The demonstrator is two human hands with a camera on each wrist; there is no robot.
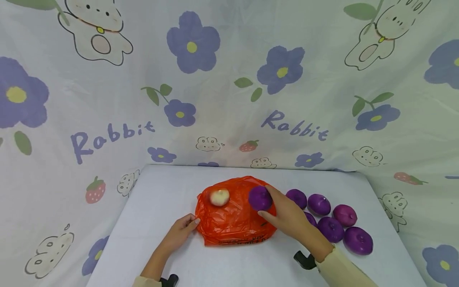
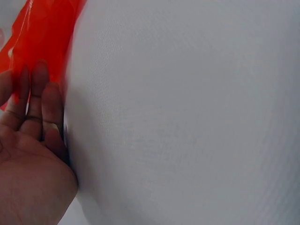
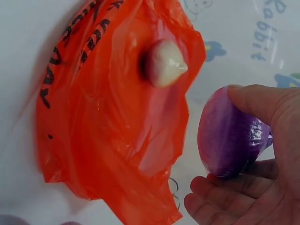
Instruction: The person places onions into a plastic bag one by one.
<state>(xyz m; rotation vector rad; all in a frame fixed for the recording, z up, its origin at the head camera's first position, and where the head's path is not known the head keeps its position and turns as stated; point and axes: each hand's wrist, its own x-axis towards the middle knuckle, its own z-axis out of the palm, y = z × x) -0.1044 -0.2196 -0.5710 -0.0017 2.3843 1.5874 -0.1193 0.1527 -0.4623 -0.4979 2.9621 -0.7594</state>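
Right hand [image 1: 285, 213] grips a purple onion [image 1: 259, 198], seen from the head over the three-o'clock side of the red bag [image 1: 229, 223]. From it, the pale onion [image 1: 219, 197] lies on the bag at nine, loose purple onions [image 1: 330, 229] near four; left hand [image 1: 181, 231], at eight, pinches the bag's edge.

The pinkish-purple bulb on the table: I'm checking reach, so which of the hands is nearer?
Right. The right hand, left of the pinkish-purple bulb, holds a darker purple bulb by the orange bag; the left hand is farther away, pinching the bag's left edge.
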